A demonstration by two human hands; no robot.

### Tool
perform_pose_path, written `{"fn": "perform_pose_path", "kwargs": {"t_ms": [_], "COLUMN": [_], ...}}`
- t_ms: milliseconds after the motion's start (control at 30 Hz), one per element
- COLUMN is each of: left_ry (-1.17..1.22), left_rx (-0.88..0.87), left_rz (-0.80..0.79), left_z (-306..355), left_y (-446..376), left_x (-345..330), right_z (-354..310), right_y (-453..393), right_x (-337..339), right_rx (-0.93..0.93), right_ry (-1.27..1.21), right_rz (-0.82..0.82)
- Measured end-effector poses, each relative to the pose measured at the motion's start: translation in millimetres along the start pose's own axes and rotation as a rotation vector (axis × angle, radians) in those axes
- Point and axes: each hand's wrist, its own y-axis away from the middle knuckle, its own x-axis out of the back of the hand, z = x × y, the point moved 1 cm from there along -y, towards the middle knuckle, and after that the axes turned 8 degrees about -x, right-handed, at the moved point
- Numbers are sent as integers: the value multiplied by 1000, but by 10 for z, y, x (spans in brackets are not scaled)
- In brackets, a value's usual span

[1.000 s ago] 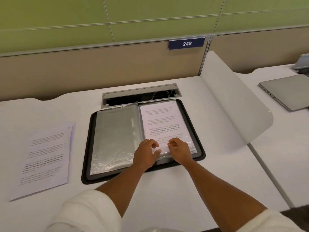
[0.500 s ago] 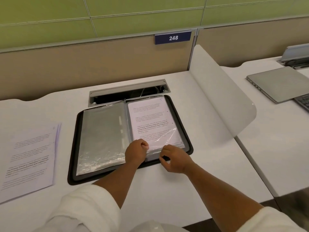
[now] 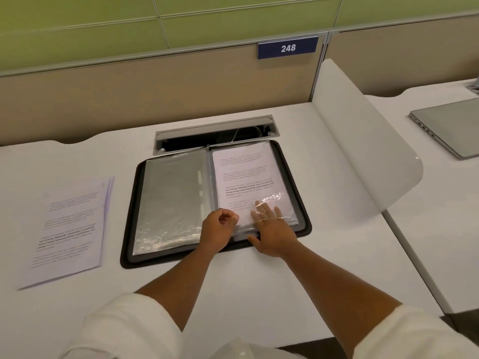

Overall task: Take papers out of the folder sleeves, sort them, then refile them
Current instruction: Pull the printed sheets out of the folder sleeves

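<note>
Right now the black folder [image 3: 298, 182] lies open flat on the white surface [image 3: 259, 294], at about 12 o'clock from the person. Its left page is a stack of clear sleeves [image 3: 171, 198] with no printed page showing through them. On its right page a printed sheet [image 3: 246, 177] sits inside a clear sleeve [image 3: 272, 198].

The left hand [image 3: 220, 229] is at the bottom edge of the folder near the spine, fingers curled tight, seemingly pinching the lower left corner of that right sleeve; the exact grip is hard to make out. The right hand [image 3: 272, 229] lies just at 3 o'clock of it, fingers straight and slid in under the glossy plastic, on top of the sheet, with the thumb out on the folder's lower rim.

At 9 o'clock of the folder, well apart, a small pile of printed papers [image 3: 70, 229] rests on the surface. At 2 o'clock a curved white divider [image 3: 363, 151] rises, with a closed grey laptop [image 3: 451, 128] beyond it. A cable tray [image 3: 212, 130] sits just behind the folder, below a blue sign [image 3: 287, 47] reading 248.
</note>
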Motion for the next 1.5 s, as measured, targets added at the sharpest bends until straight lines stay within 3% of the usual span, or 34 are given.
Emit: {"fn": "perform_pose_path", "kwargs": {"t_ms": [267, 467, 700, 867, 1033, 1133, 1233, 1367, 1500], "left_ry": [-180, -155, -97, -221, -349, -403, -181, 74, 155], "left_rx": [73, 106, 269, 252, 358, 320, 320, 414, 439], "left_rz": [65, 78, 64, 31, -80, -91, -21, 6, -60], "left_z": [-164, -228, -133, -85, -106, -70, -88, -143, -105], "left_y": [88, 136, 221, 295, 381, 415, 443, 508, 581], "left_x": [129, 159, 154, 175, 185, 152, 110, 109, 108], "right_z": [-35, -129, -87, 32, 97, 104, 124, 167, 189], "right_y": [-167, -97, -31, 103, 308, 439, 556, 665, 673], "right_x": [-14, 43, 179, 57, -22, 9, 25, 12, 24], "right_rx": [-104, -86, -13, 104, 204, 224, 248, 262, -4], "right_ry": [60, 131, 259, 129, 14, -56, -122, -173, -318], "right_rz": [-139, -38, 94, 181, 179, 178, 126, 187, 397]}}
